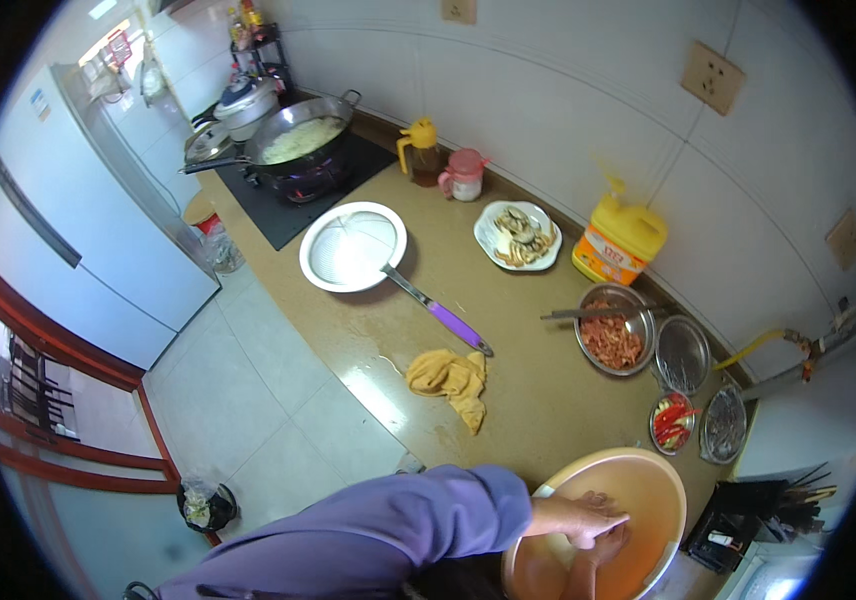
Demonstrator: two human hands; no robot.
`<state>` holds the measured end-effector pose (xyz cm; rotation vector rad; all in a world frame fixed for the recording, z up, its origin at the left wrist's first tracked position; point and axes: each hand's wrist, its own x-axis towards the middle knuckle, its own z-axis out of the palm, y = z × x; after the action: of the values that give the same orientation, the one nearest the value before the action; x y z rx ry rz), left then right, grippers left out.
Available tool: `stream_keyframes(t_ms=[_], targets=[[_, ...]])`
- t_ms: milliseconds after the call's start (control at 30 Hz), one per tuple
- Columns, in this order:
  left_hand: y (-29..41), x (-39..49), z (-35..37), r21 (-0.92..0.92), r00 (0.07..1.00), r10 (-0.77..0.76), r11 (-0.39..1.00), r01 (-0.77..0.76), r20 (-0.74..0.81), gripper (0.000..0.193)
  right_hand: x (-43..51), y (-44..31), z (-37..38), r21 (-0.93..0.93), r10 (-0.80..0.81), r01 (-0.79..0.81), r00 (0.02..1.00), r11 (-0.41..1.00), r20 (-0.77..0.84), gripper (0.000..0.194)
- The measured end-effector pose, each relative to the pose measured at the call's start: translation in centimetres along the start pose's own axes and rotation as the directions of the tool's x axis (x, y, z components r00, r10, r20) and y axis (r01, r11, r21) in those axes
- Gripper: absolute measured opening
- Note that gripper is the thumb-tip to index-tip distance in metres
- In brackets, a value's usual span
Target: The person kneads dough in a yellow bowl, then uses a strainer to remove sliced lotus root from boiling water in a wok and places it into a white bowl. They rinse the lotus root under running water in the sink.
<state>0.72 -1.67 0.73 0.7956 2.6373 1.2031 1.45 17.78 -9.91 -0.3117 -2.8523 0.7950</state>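
My left hand [591,519] reaches from a purple sleeve [428,510] over an orange plastic basin [653,499] at the lower right. Touching it inside the basin is my right hand [602,553], coming up from the bottom edge. The fingers of both hands overlap, so anything between them is hidden. A crumpled yellow cloth [450,379] lies on the counter to the left of the basin. Beyond the cloth rests a round metal strainer [353,244] with a purple handle [454,324].
A wok [304,139] with pale food stands on the stove. Along the wall are an oil pitcher [424,154], a pink-lidded jar [464,176], a plate of food [510,259], a yellow jug [619,236], a bowl of meat [608,341] under chopsticks, and a bowl of red peppers [672,426].
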Motion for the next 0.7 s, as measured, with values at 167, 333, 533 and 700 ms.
stream_keyframes(t_ms=[167,333,533,700], targets=[[2.2,-7.6,-15.8,-0.762,0.995,-0.092,0.643,0.085,0.033,0.05,1.7,-15.3,-8.9,0.764,0.25,-0.286,0.954,0.578,0.168,0.018],[-3.8,-21.9,-18.3,-0.846,0.75,-0.596,0.525,0.091,-0.289,0.037,0.9,-32.2,-5.5,0.581,-0.367,0.249,0.926,0.775,0.093,0.011],[-7.2,-36.3,-22.8,-0.903,0.401,-0.839,0.426,0.064,-0.368,0.033,-4.4,-44.9,9.0,0.139,-0.846,0.879,0.379,0.456,0.376,0.056],[-11.3,-48.1,-27.6,-0.849,0.229,-0.841,0.52,0.095,-0.49,0.032,-5.0,-47.2,17.1,-0.063,-0.619,0.73,0.619,0.681,0.484,0.056]])
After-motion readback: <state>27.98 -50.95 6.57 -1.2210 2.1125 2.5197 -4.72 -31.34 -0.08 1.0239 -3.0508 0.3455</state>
